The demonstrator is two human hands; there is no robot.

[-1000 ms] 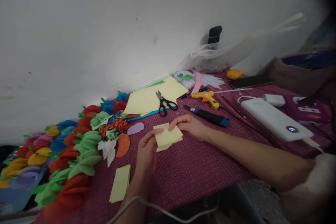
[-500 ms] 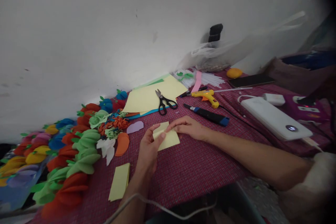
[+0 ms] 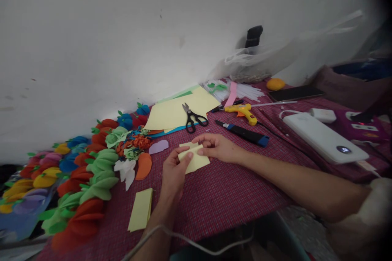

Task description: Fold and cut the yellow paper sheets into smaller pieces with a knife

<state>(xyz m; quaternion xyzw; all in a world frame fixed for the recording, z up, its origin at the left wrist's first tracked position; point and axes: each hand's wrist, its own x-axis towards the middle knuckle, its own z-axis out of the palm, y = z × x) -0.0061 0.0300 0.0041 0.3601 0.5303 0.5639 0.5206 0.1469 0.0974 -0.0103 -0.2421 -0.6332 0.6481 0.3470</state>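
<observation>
Pale yellow felt-like pieces (image 3: 196, 164) are held between my two hands above the checked red tablecloth. My left hand (image 3: 175, 171) pinches them from the left, thumb on top. From the right, my right hand (image 3: 218, 147) grips the upper piece between thumb and fingers. The pieces overlap, and one edge sticks out behind. By my left forearm lies a small stack of yellow strips (image 3: 140, 210). Black-handled scissors (image 3: 192, 118) rest on large yellow sheets (image 3: 171, 112) beyond my hands. A black and blue cutter (image 3: 243, 132) lies just past my right hand.
Several colourful felt pumpkin-like shapes (image 3: 101, 173) line the left side. A yellow glue gun (image 3: 243, 112), white power bank (image 3: 326, 138), dark phone (image 3: 296, 93) and purple power strip (image 3: 361, 126) occupy the right. A white cable (image 3: 208, 248) crosses in front. The wall (image 3: 122, 40) stands behind.
My right hand's fingers have shifted, and its thumb now presses on the upper yellow piece, which has lifted or folded over the other. The view has moved slightly.
</observation>
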